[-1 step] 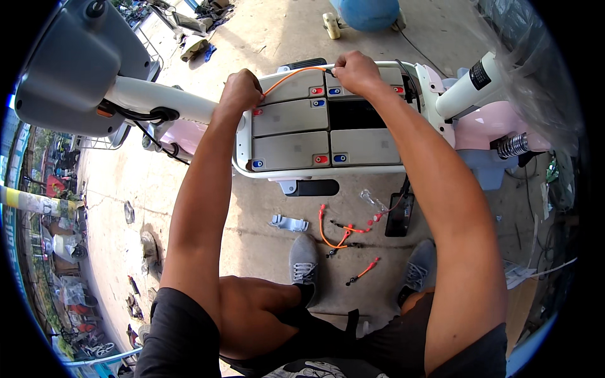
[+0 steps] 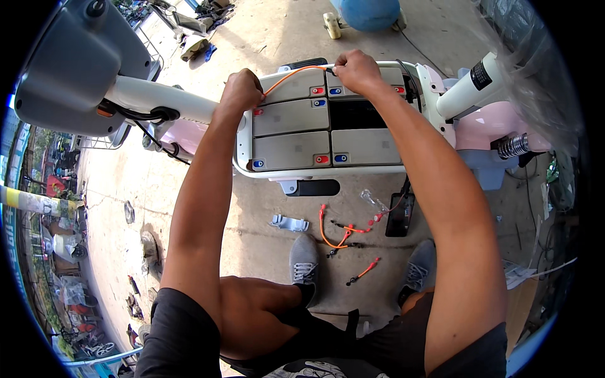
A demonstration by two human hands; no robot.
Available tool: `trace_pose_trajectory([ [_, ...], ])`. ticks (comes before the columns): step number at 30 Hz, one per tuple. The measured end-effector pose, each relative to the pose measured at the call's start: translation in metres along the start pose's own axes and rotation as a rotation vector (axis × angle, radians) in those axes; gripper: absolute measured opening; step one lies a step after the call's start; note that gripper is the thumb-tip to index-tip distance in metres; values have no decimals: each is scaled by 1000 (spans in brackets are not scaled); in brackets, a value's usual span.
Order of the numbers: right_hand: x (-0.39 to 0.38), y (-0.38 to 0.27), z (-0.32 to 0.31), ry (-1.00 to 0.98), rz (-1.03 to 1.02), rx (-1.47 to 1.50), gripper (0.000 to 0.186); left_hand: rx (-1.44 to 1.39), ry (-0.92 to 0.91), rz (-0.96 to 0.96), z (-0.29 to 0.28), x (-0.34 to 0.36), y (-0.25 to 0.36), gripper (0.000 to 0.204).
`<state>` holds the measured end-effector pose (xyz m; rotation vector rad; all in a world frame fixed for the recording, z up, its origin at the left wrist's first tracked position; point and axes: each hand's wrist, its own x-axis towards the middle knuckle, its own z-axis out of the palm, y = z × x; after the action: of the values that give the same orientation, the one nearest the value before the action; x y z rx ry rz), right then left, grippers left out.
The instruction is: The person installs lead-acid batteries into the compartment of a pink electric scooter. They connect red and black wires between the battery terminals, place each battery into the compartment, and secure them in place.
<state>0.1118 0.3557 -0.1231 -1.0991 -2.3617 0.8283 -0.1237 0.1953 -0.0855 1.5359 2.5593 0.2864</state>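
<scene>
An orange cable [image 2: 291, 73] arches over several grey batteries [image 2: 290, 118] seated in a white vehicle frame [image 2: 365, 169]. At the frame's far left corner, my left hand [image 2: 242, 89] is closed on one end of the cable, hiding that tip. My right hand [image 2: 357, 70] pinches the cable's black-capped end above the far middle batteries. Red and blue terminals show on the battery tops. One dark slot [image 2: 356, 114] right of the middle battery holds no visible battery, and my right forearm covers part of that side.
Several loose orange cables [image 2: 326, 236] lie on the concrete between my shoes, near a light blue plastic bracket [image 2: 290, 223]. A black box [image 2: 400, 216] with a wire stands at their right. White tubes [image 2: 165, 99] and a grey housing [image 2: 69, 69] rise at left; plastic film [image 2: 535, 75] hangs at right.
</scene>
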Motion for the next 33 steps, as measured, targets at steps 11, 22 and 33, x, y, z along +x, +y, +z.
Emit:
trace_pose_trajectory([
  [11, 3, 9, 3, 75, -4, 70, 20, -16, -43, -77, -1, 0, 4, 13],
  [22, 5, 11, 6, 83, 10, 84, 21, -65, -52, -78, -3, 0, 3, 13],
  [33, 4, 12, 6, 93, 37, 78, 21, -113, -66, -95, -3, 0, 3, 11],
])
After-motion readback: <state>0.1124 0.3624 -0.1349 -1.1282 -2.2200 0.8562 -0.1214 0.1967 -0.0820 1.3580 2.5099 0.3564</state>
